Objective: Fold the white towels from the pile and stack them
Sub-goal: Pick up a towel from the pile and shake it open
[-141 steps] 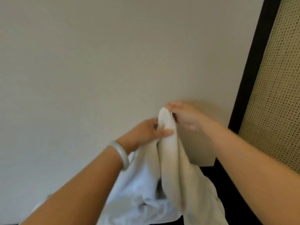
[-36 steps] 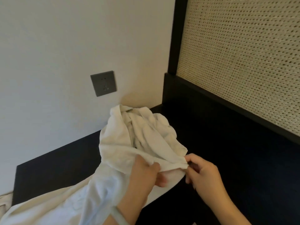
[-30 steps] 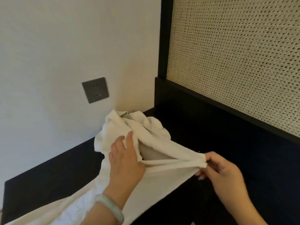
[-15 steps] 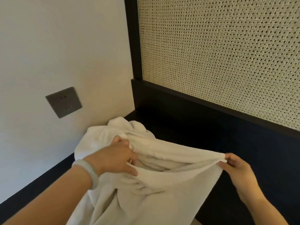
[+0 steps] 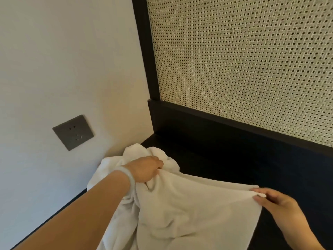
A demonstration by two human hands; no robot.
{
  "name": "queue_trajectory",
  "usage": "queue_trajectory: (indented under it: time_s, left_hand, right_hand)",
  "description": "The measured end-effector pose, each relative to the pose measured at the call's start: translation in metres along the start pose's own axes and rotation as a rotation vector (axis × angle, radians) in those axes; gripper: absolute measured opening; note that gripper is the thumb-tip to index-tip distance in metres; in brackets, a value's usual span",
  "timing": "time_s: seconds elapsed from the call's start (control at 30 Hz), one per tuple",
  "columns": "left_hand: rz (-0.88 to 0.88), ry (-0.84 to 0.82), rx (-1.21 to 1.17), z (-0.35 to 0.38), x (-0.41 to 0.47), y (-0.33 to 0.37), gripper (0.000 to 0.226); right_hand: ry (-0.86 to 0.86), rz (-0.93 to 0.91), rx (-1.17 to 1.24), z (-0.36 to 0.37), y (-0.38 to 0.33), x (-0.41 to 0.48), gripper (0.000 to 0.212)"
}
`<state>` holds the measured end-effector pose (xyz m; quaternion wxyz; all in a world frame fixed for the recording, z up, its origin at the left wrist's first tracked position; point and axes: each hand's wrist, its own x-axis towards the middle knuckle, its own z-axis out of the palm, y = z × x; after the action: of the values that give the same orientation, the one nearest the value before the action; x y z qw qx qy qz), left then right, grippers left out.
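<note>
Two-handed, to spread it for folding: gripping the bunched end of the white towel (image 5: 189, 210) with the left hand (image 5: 146, 170) beside the pile (image 5: 134, 151), pinching its corner with the right hand (image 5: 277, 204) over the bench (image 5: 216, 159).

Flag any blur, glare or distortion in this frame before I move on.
Head view: sharp, the cane panel weave and socket plate read clearly; soft light, no glare; the dark ledge is underexposed, showing little detail; the white towel between left hand and right hand shows its folds; the dark post leans, likely wide-angle distortion.
</note>
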<state>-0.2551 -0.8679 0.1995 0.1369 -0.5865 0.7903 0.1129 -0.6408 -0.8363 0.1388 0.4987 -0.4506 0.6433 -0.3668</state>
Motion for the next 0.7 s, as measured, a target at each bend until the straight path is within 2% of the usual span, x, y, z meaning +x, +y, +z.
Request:
queue_trajectory:
  time_s: [0.07,0.17,0.5,0.7]
  left_hand:
    - [0.045,-0.026,0.072,0.004,0.005,-0.001,0.028]
    - [0.082,0.022,0.093,0.008,0.012,0.0,0.034]
    - [0.065,0.103,0.256,0.01,0.015,-0.003,0.024]
    - [0.001,0.224,0.157,0.001,0.006,-0.011,0.02]
  right_hand:
    - [-0.001,0.003,0.016,0.0,0.0,0.001,0.025]
    - [0.007,-0.03,0.029,0.0,-0.002,0.0,0.031]
    - [-0.01,-0.073,0.031,0.0,-0.003,-0.002,0.03]
    - [0.007,-0.052,0.034,0.002,-0.006,-0.002,0.029]
